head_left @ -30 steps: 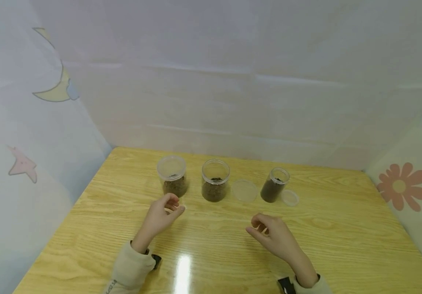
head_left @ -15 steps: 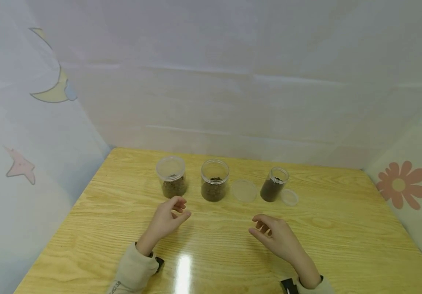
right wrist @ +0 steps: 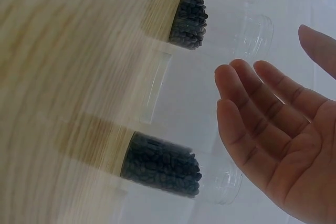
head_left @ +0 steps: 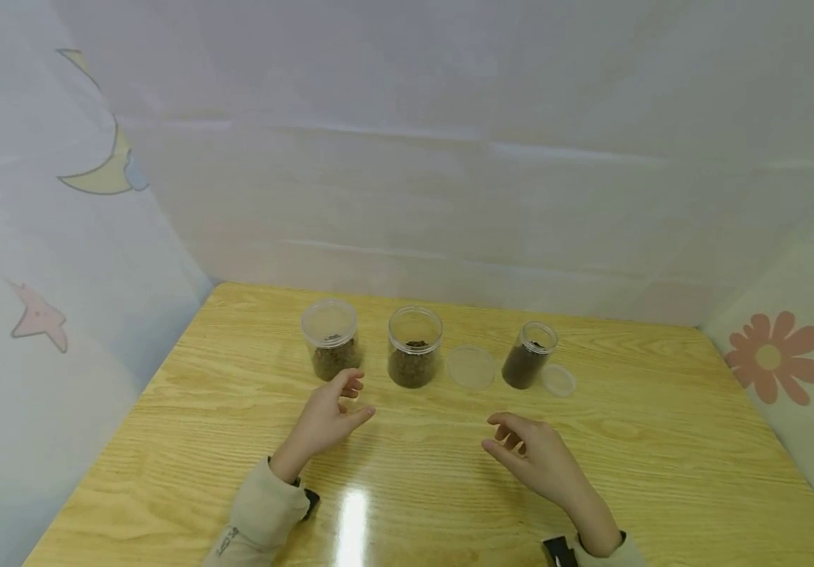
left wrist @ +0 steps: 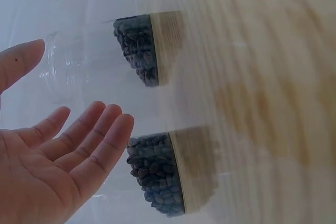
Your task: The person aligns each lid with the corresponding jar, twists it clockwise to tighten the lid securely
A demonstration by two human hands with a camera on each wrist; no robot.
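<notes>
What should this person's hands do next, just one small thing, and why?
Probably reach the left hand forward to the leftmost bean jar: the hand is empty and nearby, and that jar looks lidded, whereas the middle jar and narrow jar stand open, with a large lid and small lid lying beside them.

1. Head view: soft, even, slightly dim light; the surface (head_left: 662,457) looks yellow.
2. A white glare (head_left: 353,528) streaks the surface toward its near edge, left of centre.
3. A faint, soft shadow falls beside the left hand (head_left: 325,417).
4. Both wrist views: dimmer, bluish and hazy; wood grain blurred, upper parts of the clear jars (right wrist: 197,24) washed out.
</notes>
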